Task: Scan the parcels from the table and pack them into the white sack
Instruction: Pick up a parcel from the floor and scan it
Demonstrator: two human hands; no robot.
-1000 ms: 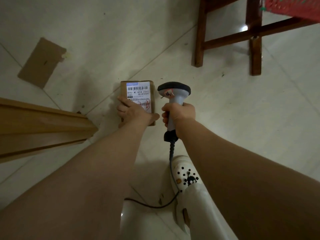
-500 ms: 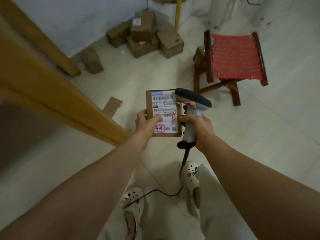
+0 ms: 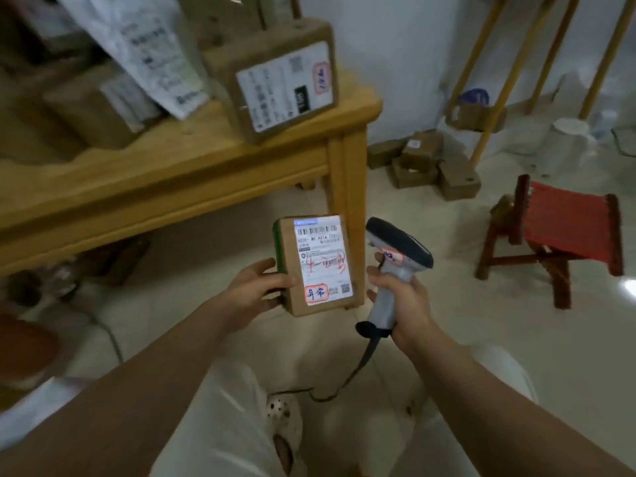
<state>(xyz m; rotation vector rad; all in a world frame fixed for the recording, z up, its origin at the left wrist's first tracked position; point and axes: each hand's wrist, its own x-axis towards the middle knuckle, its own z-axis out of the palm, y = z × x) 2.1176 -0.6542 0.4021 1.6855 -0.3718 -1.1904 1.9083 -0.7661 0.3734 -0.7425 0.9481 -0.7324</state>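
My left hand [image 3: 258, 291] grips a small brown cardboard parcel [image 3: 318, 265] by its left side, its white shipping label facing up. Just to its right, my right hand [image 3: 401, 297] holds a grey handheld barcode scanner [image 3: 395, 266] by the handle, head pointing up and away, cable trailing down to the floor. Both are in front of the wooden table [image 3: 192, 166]. On the table lie more parcels: a labelled brown box [image 3: 278, 80] near the corner, a white plastic mailer [image 3: 148, 53] and another brown box [image 3: 99, 105]. The white sack is not in view.
A table leg [image 3: 347, 187] stands right behind the held parcel. Several brown boxes [image 3: 423, 163] sit on the floor by the wall. A red woven stool [image 3: 557, 235] is at the right. Yellow poles [image 3: 495, 80] lean at the back. My legs and white clogs [image 3: 282, 414] are below.
The view has swung up from the floor to the table. Both hands rose with the parcel and the scanner, and the parcel now sits upright in front of the table leg.
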